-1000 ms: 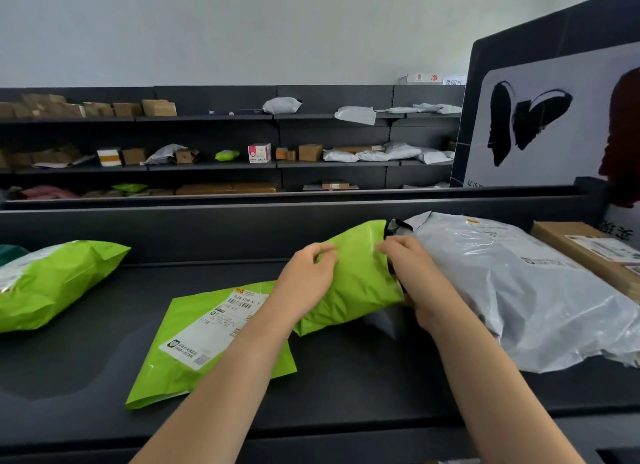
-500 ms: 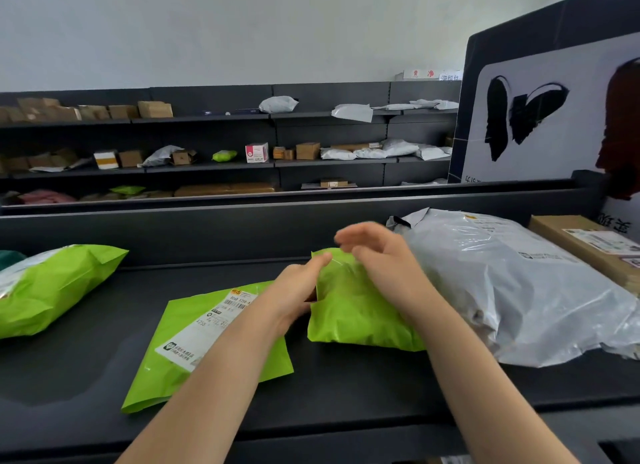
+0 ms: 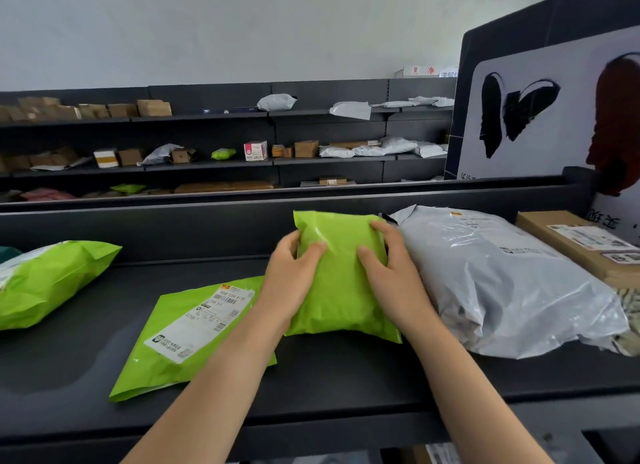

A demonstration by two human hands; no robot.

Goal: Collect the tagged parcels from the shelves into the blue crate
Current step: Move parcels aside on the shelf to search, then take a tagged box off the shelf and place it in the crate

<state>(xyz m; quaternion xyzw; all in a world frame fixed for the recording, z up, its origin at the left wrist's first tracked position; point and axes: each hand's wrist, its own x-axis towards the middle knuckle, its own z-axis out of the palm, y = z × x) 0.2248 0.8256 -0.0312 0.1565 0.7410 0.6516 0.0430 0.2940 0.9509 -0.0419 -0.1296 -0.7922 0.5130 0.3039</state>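
Observation:
A plump green parcel [image 3: 341, 283] rests on the dark shelf [image 3: 346, 377] in front of me, its plain side up. My left hand [image 3: 294, 273] grips its left edge and my right hand [image 3: 391, 266] grips its right edge, thumbs on top. A flat green mailer [image 3: 187, 335] with a white shipping label lies just left of it, partly under my left forearm. No blue crate is in view.
A large grey poly bag [image 3: 502, 283] lies right of the green parcel, touching it, with a brown carton [image 3: 581, 245] beyond. Another green bag [image 3: 48, 283] sits at the far left. Behind stand dark shelves [image 3: 207, 167] with several boxes and bags.
The green parcel has been turned from tilted against the grey bag to flat and lengthwise. Both hands have shifted from its top end to its two sides.

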